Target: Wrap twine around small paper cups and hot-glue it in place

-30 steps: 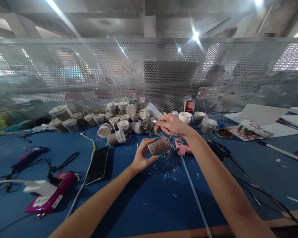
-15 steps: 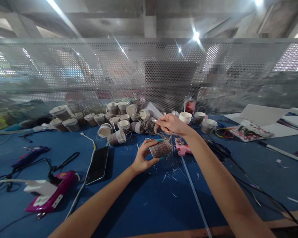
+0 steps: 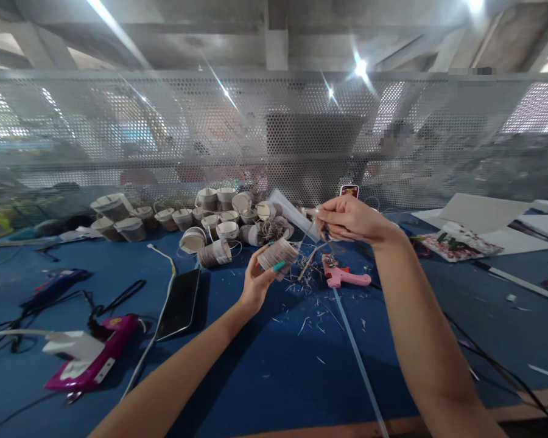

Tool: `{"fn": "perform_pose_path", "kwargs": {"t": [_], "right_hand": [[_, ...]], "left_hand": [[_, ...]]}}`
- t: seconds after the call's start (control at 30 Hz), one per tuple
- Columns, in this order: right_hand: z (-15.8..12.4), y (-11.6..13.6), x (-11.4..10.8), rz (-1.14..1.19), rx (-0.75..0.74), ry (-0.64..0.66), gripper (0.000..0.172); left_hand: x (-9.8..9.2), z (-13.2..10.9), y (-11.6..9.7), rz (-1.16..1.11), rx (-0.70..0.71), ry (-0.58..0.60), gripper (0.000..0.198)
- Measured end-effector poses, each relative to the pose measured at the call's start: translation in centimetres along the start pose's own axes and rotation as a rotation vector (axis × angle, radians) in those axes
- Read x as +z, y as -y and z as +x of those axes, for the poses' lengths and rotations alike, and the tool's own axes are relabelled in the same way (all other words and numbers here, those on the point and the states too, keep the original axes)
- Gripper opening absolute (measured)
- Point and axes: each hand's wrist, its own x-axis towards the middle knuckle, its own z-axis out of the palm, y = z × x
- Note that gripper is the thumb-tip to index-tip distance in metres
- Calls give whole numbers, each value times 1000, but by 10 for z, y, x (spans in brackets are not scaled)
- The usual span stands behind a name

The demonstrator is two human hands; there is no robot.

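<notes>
In the middle of the view my left hand (image 3: 254, 286) grips a small cup wound round with grey-brown twine (image 3: 276, 254), tilted on its side above the table. My right hand (image 3: 354, 219) is raised to the right of it, fingers closed in a pinch on a strand of twine (image 3: 307, 235) that runs toward the cup. Behind the cup lies a tangle of the same twine (image 3: 274, 229). Below my right hand rests a pink glue gun (image 3: 347, 278) with a long clear glue stick (image 3: 356, 350) trailing toward the front edge.
Several twine-wrapped cups with handles (image 3: 214, 253) crowd the back of the blue table (image 3: 274, 377). A black phone (image 3: 180, 304), a magenta power strip (image 3: 95, 359) and a blue glue gun (image 3: 57, 286) lie left. White sheets (image 3: 479, 213) and cables are at right; scraps litter the middle.
My right hand has moved right, away from the cup, drawing the twine out with it. The cup has shifted slightly left and up, and turned in my left hand.
</notes>
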Motion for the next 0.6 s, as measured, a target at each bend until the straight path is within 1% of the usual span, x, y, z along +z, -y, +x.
{"fn": "perform_pose_path", "kwargs": {"t": [0.1, 0.23, 0.4, 0.5, 0.6], "right_hand": [[-7, 5, -3, -51, -14, -6, 26], [-3, 5, 2, -61, -25, 12, 26], [5, 3, 14, -76, -18, 25, 27], [9, 1, 20, -90, -24, 63, 27], [11, 2, 25, -91, -23, 108, 27]], "left_hand": [[-4, 4, 1, -6, -25, -73, 54], [-4, 4, 2, 36, -67, -80, 55], [5, -1, -1, 84, -117, -75, 59], [8, -2, -2, 94, -134, -64, 59], [7, -2, -1, 100, -155, -93, 56]]}}
